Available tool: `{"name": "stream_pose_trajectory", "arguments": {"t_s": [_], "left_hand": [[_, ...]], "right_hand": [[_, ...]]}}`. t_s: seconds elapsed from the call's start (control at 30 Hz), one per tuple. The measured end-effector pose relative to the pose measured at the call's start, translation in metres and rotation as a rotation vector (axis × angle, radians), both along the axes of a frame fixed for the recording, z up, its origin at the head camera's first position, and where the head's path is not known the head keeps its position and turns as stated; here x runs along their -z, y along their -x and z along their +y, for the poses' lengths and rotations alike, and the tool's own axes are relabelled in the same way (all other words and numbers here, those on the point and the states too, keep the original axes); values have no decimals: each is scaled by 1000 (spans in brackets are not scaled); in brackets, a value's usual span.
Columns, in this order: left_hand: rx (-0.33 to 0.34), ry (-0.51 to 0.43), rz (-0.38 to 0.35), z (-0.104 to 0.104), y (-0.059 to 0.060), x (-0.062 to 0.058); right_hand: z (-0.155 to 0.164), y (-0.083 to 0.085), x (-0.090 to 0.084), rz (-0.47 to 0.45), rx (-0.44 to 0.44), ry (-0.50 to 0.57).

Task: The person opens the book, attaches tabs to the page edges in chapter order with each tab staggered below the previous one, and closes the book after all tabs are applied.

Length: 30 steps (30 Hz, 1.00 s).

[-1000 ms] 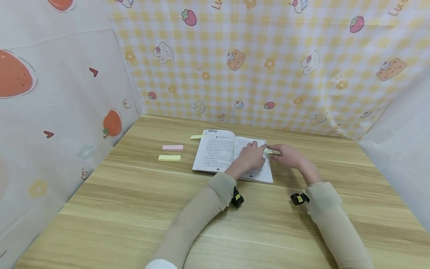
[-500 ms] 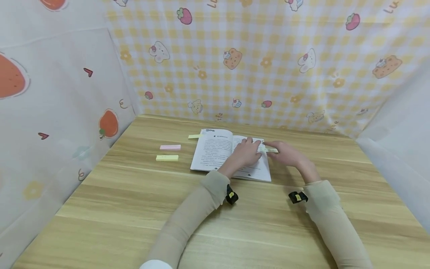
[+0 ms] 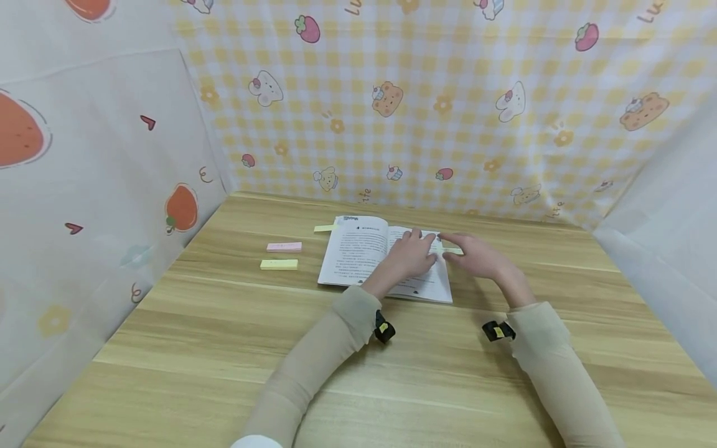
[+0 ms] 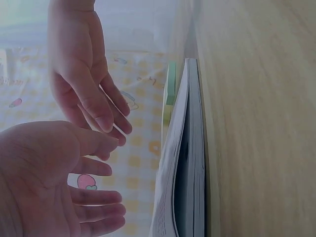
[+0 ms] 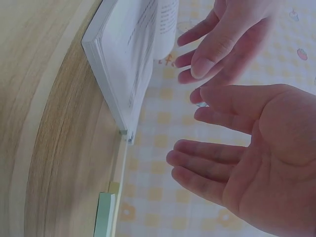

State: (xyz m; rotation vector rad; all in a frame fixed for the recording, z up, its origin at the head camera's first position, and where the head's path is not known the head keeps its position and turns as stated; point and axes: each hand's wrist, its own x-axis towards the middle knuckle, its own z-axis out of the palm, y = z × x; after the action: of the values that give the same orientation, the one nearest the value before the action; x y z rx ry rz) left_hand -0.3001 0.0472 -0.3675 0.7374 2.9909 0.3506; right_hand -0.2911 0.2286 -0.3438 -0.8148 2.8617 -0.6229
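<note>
An open book [image 3: 354, 252] with printed pages lies on the wooden table. My left hand [image 3: 411, 254] is over its right page, fingers spread and loosely bent. Just past the page's outer edge is my right hand [image 3: 477, 256], its thumb and forefinger apart. Between the two hands, a pale yellow-green sticky tab [image 3: 452, 251] crosses that edge. Neither left fingers [image 4: 101, 212] nor right fingers [image 5: 202, 168] grip anything in the wrist views. A green sticky-note pad [image 5: 102, 215] with a yellow piece [image 5: 114, 187] beside it shows right of the book; my right hand covers that area in the head view.
Left of the book lie a pink sticky-note pad [image 3: 284, 247] and a yellow sticky-note pad [image 3: 279, 264]. Another yellow tab [image 3: 323, 228] sticks out from the left page. A checkered cloth [image 3: 336, 143] hangs behind the table, with white cloth [image 3: 112, 155] at the left.
My left hand has drawn slightly left, away from the page's outer edge and my right fingertips. More of the tab now shows between the hands. The right hand has barely moved.
</note>
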Motion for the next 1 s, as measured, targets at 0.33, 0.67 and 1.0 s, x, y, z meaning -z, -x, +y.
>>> {"name": "stream_pose_trajectory", "arguments": {"t_s": [0.33,0.67,1.0], "left_hand": [[-6,9,9,-16,-5,0],[21,13,34,-28,-8,3],[37,6,37,-31,-11,1]], "right_hand": [[2,-9,2,25,10,-22],[-4,-17,-3,12,11,-32],[-8,-19,1,11,-36,-8]]}}
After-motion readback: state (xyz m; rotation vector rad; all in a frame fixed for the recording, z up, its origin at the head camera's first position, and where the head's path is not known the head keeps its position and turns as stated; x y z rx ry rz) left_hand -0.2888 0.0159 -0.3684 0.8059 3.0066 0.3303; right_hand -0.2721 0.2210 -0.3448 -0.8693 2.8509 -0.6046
